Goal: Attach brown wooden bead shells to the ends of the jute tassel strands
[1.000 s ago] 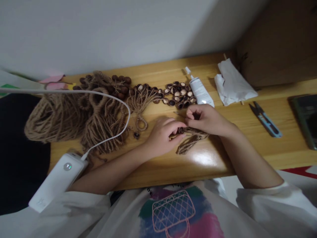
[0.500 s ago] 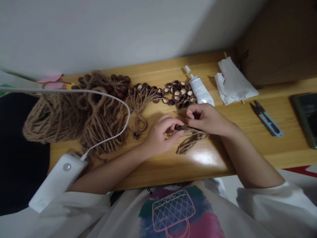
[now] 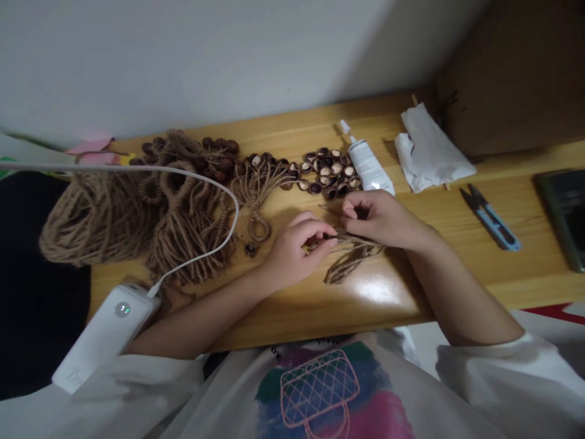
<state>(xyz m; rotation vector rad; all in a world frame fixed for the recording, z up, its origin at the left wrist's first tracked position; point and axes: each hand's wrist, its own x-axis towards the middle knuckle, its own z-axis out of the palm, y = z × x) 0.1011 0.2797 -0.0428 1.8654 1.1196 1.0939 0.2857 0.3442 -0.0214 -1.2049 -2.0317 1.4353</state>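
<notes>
My left hand (image 3: 299,250) is closed in a pinch on a dark brown nutshell piece (image 3: 328,236), mostly covered by the fingertips. Twine strands (image 3: 350,265) trail from there to the right, under my right hand, and a looser bunch rests on the wooden table. Just beside it, my right hand (image 3: 377,216) is closed, thumb against curled fingers. A thin brown piece (image 3: 329,209) pokes out leftward from this grip; whether it is a stick or a twine end I cannot tell. Halved nutshells (image 3: 331,171) with pale or dark insides lie beyond both hands.
A white glue tube (image 3: 370,164) lies behind my right hand. Farther right are crumpled white paper (image 3: 432,149), blue thread snips (image 3: 491,219) and a phone (image 3: 564,213). On the left are a twine bundle (image 3: 95,219), knotted tassels (image 3: 187,238) and a cabled power bank (image 3: 107,338).
The left fingertips have shifted slightly and cover more of the dark nutshell piece. My right hand keeps almost the same pose. The whole view has moved a touch.
</notes>
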